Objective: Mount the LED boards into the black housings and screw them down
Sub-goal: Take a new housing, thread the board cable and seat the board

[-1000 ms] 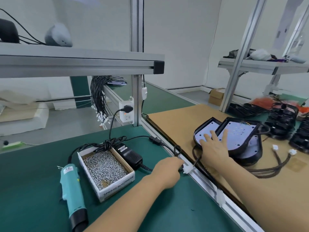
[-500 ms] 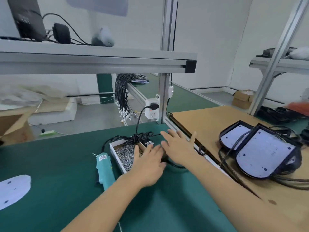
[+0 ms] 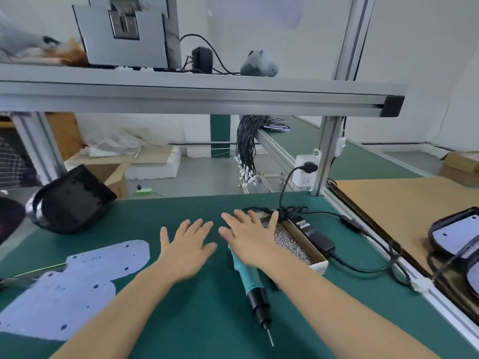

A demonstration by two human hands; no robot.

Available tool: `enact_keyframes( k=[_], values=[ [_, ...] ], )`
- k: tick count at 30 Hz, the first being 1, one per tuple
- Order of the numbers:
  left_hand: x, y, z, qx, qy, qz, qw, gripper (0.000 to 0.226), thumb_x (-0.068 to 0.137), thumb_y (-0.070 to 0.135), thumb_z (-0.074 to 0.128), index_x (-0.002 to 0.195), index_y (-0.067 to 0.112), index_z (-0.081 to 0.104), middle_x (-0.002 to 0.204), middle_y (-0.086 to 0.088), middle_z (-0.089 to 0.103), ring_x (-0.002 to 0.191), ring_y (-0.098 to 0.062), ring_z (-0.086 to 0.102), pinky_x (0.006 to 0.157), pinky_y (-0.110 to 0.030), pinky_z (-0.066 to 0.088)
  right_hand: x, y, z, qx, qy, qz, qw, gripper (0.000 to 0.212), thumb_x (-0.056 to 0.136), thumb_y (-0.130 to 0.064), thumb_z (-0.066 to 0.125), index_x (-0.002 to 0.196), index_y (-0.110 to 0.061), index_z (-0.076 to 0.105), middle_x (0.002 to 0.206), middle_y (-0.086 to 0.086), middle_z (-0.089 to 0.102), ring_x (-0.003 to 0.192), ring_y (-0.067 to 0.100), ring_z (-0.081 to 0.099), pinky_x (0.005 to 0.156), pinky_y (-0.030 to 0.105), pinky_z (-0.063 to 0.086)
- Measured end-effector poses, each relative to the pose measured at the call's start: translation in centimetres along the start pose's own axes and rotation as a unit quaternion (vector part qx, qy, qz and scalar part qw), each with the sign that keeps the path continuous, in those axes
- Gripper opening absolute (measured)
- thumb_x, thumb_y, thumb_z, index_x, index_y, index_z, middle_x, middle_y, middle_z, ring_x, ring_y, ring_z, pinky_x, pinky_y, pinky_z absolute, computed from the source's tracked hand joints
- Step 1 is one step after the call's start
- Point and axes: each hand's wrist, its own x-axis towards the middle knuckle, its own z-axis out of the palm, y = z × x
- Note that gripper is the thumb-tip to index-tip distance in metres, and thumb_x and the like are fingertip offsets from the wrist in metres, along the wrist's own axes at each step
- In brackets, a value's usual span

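Head view: fingers are seen spread and empty on both the left hand (image 3: 187, 248) and the right hand (image 3: 250, 238) above the screwdriver (image 3: 250, 277), so a reach toward the LED boards (image 3: 75, 288) and black housing (image 3: 71, 200) at left is judged next, open mat being offered between, the aluminium rail bounding the right.

Right hand (image 3: 248, 242) covers upper body of teal electric screwdriver (image 3: 252, 283) and near corner of screw box (image 3: 298, 244). Assembled housings (image 3: 456, 237) cut off by right edge. White LED boards (image 3: 72, 288) run off left edge, motion-blurred. Black housing (image 3: 72, 200) at far left blurred; dark object (image 3: 10, 216) beside it cut off, unidentifiable. Charger label (image 3: 302, 224) unreadable.
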Motion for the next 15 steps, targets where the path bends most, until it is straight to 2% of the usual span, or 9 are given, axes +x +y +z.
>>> enact_keyframes(
  k=[3, 8, 10, 12, 15],
  values=[
    [0.5, -3.5, -0.8, 0.022, 0.043, -0.047, 0.998, 0.053, 0.101, 0.039, 0.031, 0.151, 0.032, 0.016, 0.161, 0.011, 0.009, 0.148, -0.013, 0.0, 0.114, -0.055, -0.006, 0.2, -1.5, 0.7, -0.002, -0.014, -0.019, 1.0, 0.05, 0.101, -0.049, 0.018, 0.149, -0.036, 0.018, 0.159, -0.005, 0.014, 0.147, 0.026, 0.005, 0.103, 0.069, -0.017],
    [0.8, -12.4, -3.9, 0.18, 0.146, -0.139, 0.963, 0.052, 0.094, 0.017, 0.046, 0.144, 0.02, 0.034, 0.155, 0.002, 0.026, 0.146, -0.02, 0.01, 0.115, -0.056, 0.002, 0.1, -3.5, 1.6, -0.011, -0.026, -0.041, 0.999, 0.051, 0.1, -0.054, 0.015, 0.149, -0.04, 0.013, 0.161, -0.008, 0.008, 0.148, 0.02, 0.001, 0.106, 0.066, -0.015],
    [0.7, -15.9, -5.1, 0.26, 0.133, -0.169, 0.941, 0.054, 0.091, 0.016, 0.049, 0.143, 0.016, 0.036, 0.151, -0.001, 0.034, 0.146, -0.024, 0.013, 0.115, -0.057, 0.002, 0.0, -4.1, 1.6, -0.01, -0.03, -0.048, 0.998, 0.052, 0.099, -0.055, 0.016, 0.15, -0.041, 0.012, 0.161, -0.009, 0.007, 0.148, 0.019, 0.0, 0.107, 0.065, -0.014],
    [0.7, -18.7, -5.9, 0.352, 0.084, -0.185, 0.913, 0.053, 0.09, 0.017, 0.048, 0.142, 0.016, 0.037, 0.146, -0.002, 0.04, 0.144, -0.026, 0.017, 0.115, -0.058, -0.001, 0.0, -4.7, 1.6, -0.015, -0.029, -0.054, 0.998, 0.053, 0.099, -0.055, 0.016, 0.15, -0.041, 0.011, 0.161, -0.01, 0.007, 0.148, 0.018, -0.001, 0.107, 0.065, -0.014],
    [0.8, -21.4, -6.3, 0.444, 0.042, -0.17, 0.879, 0.038, 0.09, 0.018, 0.048, 0.126, 0.024, 0.055, 0.126, 0.003, 0.058, 0.128, -0.026, 0.041, 0.115, -0.059, 0.001, 0.0, -5.4, 1.7, -0.018, -0.025, -0.068, 0.997, 0.053, 0.099, -0.057, 0.017, 0.149, -0.042, 0.011, 0.16, -0.011, 0.009, 0.148, 0.017, 0.0, 0.106, 0.064, -0.016]
  ],
)
